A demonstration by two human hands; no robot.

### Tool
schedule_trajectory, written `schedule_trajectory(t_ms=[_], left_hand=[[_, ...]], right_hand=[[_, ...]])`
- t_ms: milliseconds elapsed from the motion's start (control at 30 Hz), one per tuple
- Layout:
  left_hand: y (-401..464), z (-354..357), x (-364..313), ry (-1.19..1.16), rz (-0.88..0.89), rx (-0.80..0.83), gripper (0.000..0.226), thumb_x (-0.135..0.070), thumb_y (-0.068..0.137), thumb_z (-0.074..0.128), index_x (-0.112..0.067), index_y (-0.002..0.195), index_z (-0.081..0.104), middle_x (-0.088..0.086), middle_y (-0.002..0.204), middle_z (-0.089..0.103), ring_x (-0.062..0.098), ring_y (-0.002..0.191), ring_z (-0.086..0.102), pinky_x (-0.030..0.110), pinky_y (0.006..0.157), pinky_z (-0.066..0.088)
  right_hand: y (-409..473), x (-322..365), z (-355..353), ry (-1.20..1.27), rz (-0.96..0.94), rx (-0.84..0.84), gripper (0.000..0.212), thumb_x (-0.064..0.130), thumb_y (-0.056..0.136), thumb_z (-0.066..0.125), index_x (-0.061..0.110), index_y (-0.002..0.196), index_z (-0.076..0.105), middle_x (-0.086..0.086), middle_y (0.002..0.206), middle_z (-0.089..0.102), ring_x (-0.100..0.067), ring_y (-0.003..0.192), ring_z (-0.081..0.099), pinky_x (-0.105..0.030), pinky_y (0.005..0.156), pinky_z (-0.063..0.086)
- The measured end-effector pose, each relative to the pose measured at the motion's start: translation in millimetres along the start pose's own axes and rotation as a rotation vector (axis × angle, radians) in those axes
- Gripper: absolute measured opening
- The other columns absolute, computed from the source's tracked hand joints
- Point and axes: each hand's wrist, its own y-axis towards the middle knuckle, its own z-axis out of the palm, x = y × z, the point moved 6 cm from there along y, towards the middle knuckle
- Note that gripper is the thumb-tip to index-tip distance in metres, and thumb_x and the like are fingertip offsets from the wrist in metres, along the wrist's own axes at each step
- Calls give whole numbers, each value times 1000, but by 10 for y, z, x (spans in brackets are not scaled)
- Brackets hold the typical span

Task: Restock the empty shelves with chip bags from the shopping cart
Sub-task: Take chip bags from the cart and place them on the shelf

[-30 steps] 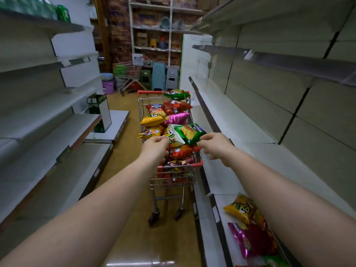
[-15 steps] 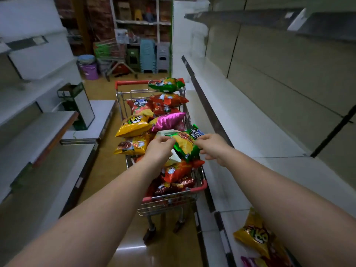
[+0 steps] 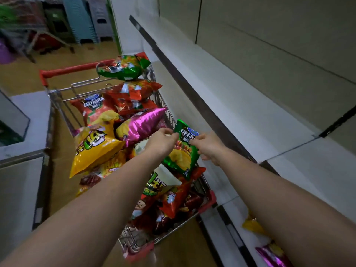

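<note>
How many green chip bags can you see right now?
2. One green bag lies atop the pile at the cart's far end by the red handle. The other is pinched by the left hand and right hand. More may be buried.

A wire shopping cart (image 3: 61, 105) on the floor (image 3: 63, 157) holds heaped chip bags (image 3: 96, 147).

Both hands, left (image 3: 162, 140) and right (image 3: 207, 144), pinch a green chip bag (image 3: 183, 157) above the heaped shopping cart (image 3: 63, 105).
</note>
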Motion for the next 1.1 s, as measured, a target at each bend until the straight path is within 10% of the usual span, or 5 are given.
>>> schedule_trajectory(t_ms=[367,633,733,933,1100], left_hand=[[876,311,340,431,-3,127,61,-47,95,42,-14,145,30,17,142,44,33,130,42,39,104,35],[911,400,300,813,110,80,57,-46,101,24,-3,130,50,20,132,51,34,123,42,35,99,30],[899,462,338,729,73,101,58,-49,99,29,-1,128,48,21,132,52,36,125,41,36,99,32],[758,382,255,272,-19,58,57,-50,92,50,-7,128,42,15,128,54,31,119,50,34,94,38],[572,65,96,-45,-53,-49,50,-52,81,65,-7,102,55,6,97,61,23,93,59,31,83,47]], right_hand=[[605,-445,342,233,267,-119,76,57,78,58,10,135,42,-12,129,54,-33,114,53,-48,96,45],[747,-614,477,408,339,-122,48,43,84,60,10,119,54,-8,115,63,-26,98,60,-31,71,45],[716,-580,454,472,313,-119,37,34,83,64,12,112,59,-8,105,68,-23,87,64,-26,59,45],[652,-308,228,491,139,-198,69,41,46,64,18,110,58,-5,97,69,-29,88,67,-46,86,54],[345,124,-46,401,7,-173,18,24,80,64,24,95,54,3,87,58,-24,95,62,-40,90,51]])
